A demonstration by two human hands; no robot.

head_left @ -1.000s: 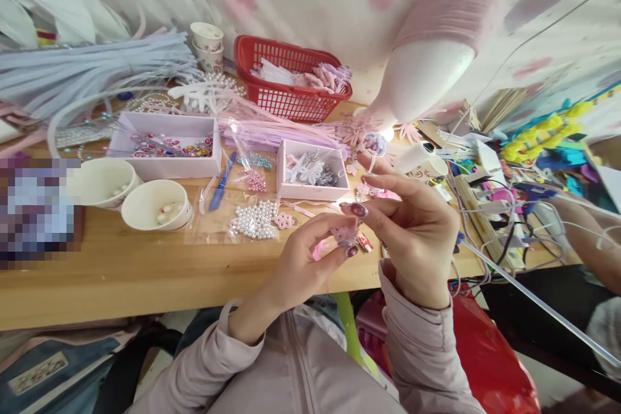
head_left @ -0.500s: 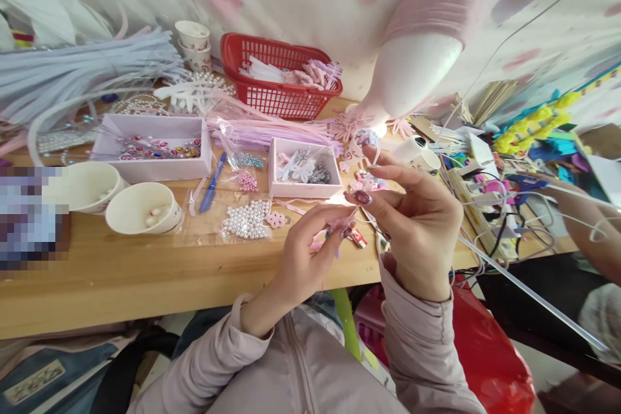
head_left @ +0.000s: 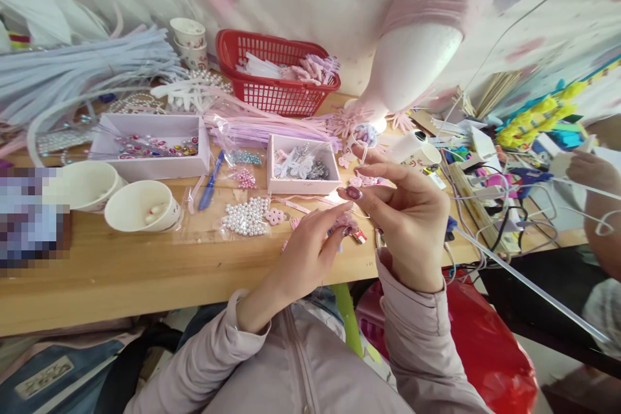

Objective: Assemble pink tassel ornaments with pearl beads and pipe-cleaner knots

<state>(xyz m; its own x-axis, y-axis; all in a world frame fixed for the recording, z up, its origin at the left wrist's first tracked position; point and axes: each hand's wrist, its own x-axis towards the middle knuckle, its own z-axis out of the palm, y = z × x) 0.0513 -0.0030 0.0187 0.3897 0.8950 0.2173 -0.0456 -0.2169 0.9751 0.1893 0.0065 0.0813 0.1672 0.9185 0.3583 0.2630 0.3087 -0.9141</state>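
Above the front edge of the table, my left hand (head_left: 306,247) pinches a small, fluffy pink-purple piece (head_left: 347,222) between thumb and fingertips; its exact kind is too small to make out. Close over it, my right hand (head_left: 407,220) is closed, thumb and forefinger together, its other fingers curled. Whatever those fingertips grip, perhaps something thin, cannot be made out. Beneath and left of the hands lie a pink flower-shaped piece (head_left: 275,216) and a bag of white beads (head_left: 246,216). A small red packet (head_left: 359,237) lies just below the right hand.
Behind stand a white box of ornaments (head_left: 303,189), a red basket (head_left: 281,98) and a white mannequin head (head_left: 412,71). Paper cups (head_left: 143,207) and a box of gems (head_left: 155,167) are at left. On the right, a glue gun (head_left: 528,184), cables and another person's hand (head_left: 592,168).
My right hand has shifted slightly left and down, nearer the left fingertips. The left hand keeps its pinch on the fluffy piece. At right, the other person's hand has moved farther back.
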